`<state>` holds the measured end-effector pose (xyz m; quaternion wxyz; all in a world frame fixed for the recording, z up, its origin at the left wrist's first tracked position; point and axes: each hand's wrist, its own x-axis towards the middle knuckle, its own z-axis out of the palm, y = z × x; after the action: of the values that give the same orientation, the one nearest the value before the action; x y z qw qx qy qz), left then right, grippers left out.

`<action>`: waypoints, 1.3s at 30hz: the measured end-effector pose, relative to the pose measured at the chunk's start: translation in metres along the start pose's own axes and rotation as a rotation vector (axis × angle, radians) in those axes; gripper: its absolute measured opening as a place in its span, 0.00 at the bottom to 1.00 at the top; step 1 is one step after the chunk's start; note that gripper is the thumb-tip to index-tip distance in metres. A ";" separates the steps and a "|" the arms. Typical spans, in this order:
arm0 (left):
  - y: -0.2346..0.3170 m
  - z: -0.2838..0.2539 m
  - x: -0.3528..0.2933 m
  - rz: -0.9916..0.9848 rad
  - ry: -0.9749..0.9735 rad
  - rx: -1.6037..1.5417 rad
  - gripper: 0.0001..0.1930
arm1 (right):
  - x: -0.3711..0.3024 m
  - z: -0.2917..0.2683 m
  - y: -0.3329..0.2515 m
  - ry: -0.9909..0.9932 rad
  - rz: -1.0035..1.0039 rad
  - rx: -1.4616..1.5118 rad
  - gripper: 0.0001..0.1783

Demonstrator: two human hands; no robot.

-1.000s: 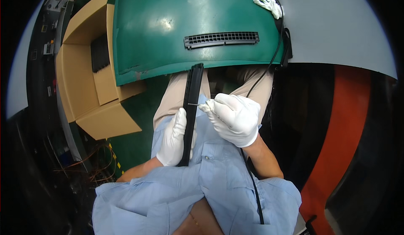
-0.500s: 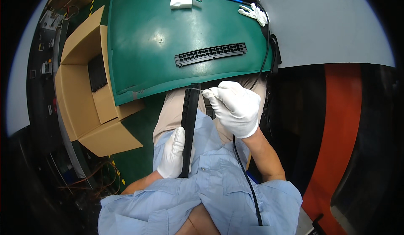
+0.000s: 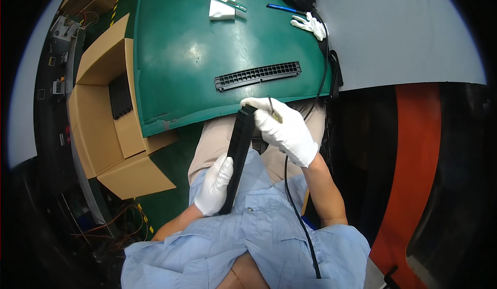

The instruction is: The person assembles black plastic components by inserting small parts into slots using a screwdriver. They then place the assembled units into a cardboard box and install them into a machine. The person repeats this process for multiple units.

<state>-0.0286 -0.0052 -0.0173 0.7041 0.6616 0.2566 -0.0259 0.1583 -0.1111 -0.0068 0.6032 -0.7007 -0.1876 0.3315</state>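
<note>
My left hand (image 3: 215, 186), in a white glove, is closed round the lower part of a long black plastic grille strip (image 3: 239, 157). The strip stands slanted over my lap, its far end near the table edge. My right hand (image 3: 288, 133), also gloved in white, is at that far end, with its fingertips against the strip's top. Held in the same hand is a small tool (image 3: 277, 116) with a thin dark shaft and a yellowish part; its grip is mostly hidden. A second black grille strip (image 3: 258, 76) with rows of square openings lies on the green-topped table (image 3: 176, 82).
An open cardboard box (image 3: 96, 128) with black parts (image 3: 120, 96) inside stands left of the table. At the back lie a white block (image 3: 222, 11), a green-handled cutter (image 3: 226, 2), a blue pen (image 3: 284, 8) and a white glove (image 3: 310, 26). A black cable (image 3: 297, 206) hangs down my front.
My right hand has turned and its fingers have come onto the strip's far end; the tool's shaft now points up, away from the strip. The strip has tilted slightly to the right.
</note>
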 end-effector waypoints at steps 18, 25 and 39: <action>0.020 0.000 0.038 0.154 0.208 -0.101 0.41 | -0.028 0.009 -0.008 -0.080 -0.793 -0.792 0.08; 0.026 0.002 0.034 0.120 0.175 -0.088 0.40 | -0.045 0.003 -0.018 -0.224 -0.853 -0.897 0.13; 0.021 0.011 0.029 0.072 0.138 -0.064 0.46 | -0.036 0.003 -0.015 -0.118 -0.757 -0.895 0.11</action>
<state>0.0076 -0.0041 -0.0097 0.7062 0.6476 0.2813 0.0534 0.1329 -0.1298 0.0159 0.3137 -0.7519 -0.5796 0.0203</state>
